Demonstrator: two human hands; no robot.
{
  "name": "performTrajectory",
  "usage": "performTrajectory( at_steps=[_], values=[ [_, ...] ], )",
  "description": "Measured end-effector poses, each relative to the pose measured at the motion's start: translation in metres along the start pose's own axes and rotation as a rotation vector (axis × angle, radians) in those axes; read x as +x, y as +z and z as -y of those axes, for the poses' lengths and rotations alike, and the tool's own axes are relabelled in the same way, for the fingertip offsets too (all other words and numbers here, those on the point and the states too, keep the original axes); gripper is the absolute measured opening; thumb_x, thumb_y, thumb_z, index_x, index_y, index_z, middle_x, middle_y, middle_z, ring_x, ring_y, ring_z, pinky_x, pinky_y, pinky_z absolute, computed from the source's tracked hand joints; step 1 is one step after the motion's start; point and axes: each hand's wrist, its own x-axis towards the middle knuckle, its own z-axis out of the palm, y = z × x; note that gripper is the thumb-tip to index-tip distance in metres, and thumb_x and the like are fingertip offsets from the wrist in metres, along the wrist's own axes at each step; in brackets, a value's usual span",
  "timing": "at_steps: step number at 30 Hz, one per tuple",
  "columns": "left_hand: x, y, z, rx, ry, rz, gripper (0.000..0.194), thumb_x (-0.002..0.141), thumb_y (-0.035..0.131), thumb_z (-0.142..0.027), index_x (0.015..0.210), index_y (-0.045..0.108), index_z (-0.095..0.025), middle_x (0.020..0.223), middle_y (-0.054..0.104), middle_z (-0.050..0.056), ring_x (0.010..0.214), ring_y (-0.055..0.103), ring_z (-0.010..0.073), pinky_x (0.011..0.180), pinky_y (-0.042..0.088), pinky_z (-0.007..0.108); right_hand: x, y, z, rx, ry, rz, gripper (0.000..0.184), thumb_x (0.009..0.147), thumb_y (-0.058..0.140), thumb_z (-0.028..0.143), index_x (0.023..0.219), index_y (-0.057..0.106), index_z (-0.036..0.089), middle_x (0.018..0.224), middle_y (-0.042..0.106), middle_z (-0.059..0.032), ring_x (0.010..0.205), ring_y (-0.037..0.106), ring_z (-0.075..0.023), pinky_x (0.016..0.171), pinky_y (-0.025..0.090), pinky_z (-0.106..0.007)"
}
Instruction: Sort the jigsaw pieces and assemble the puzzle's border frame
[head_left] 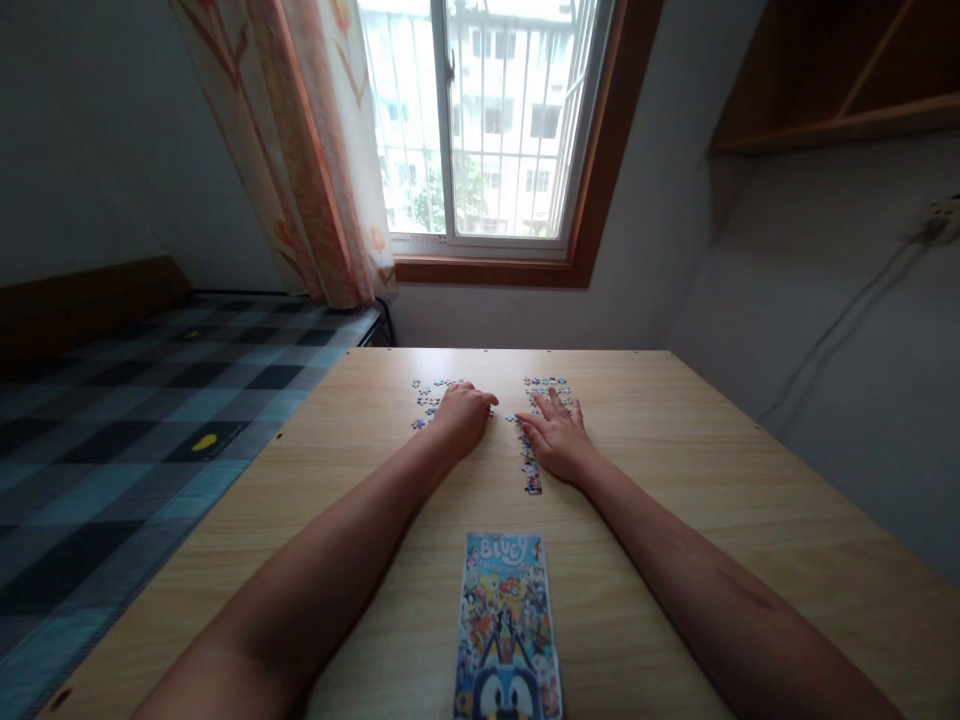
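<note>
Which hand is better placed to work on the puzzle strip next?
Probably the right hand: it is spread open at the puzzle strip, while the left hand is across a gap, beside scattered pieces.

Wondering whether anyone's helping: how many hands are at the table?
2: the left hand beside scattered puzzle pieces, the right hand at the narrow puzzle strip. No others show.

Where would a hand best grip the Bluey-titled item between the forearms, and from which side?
Grip the Bluey-titled item by its two long edges, probably from above, closing in from left and right: it lies flat, picture up, and narrow across, with both edges exposed. Its near end is cut off by the frame.
</note>
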Motion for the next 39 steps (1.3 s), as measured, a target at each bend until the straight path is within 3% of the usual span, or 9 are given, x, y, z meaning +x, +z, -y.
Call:
performTrajectory(
  at_steps=[12,22,28,39],
  values=[
    [0.005,-0.004,-0.004,0.000,-0.042,0.027,0.028,0.083,0.059,-0.019,0.099,0.080,-0.027,0.090,0.077,0.007,0.089,0.064,0.0259,0.091,0.047,0.040,0.001,-0.001,0.002,-0.002,-0.014,0.015,0.045,0.106,0.032,0.045,0.138,0.061,0.033,0.165,0.031,-0.0084,0.156,0.009,-0.0317,0.118,0.000,-0.070],
    [0.008,0.004,-0.001,-0.065,-0.054,0.045,0.030,0.076,0.061,-0.016,0.100,0.076,-0.027,0.092,0.078,0.003,0.092,0.064,0.0254,0.088,0.049,0.036,0.003,0.000,0.004,0.004,-0.029,-0.016,0.045,0.106,0.031,0.046,0.139,0.060,0.035,0.164,0.033,-0.0058,0.156,0.012,-0.0312,0.119,0.001,-0.068],
    [0.005,0.008,-0.004,-0.153,0.024,0.023,0.031,0.076,0.058,-0.014,0.098,0.076,-0.026,0.094,0.077,0.002,0.094,0.064,0.0244,0.088,0.049,0.036,0.003,-0.001,0.005,-0.004,-0.027,0.006,0.045,0.106,0.031,0.046,0.138,0.061,0.035,0.164,0.033,-0.0054,0.156,0.012,-0.0313,0.119,0.000,-0.068],
    [0.008,0.016,-0.001,-0.204,0.012,0.015,0.023,0.081,0.061,-0.018,0.095,0.077,-0.025,0.087,0.076,0.003,0.094,0.064,0.0236,0.090,0.049,0.035,0.003,-0.003,0.007,-0.001,-0.026,0.037,0.045,0.105,0.032,0.046,0.140,0.059,0.034,0.164,0.033,-0.0056,0.155,0.013,-0.0313,0.120,0.002,-0.066]
  ],
)
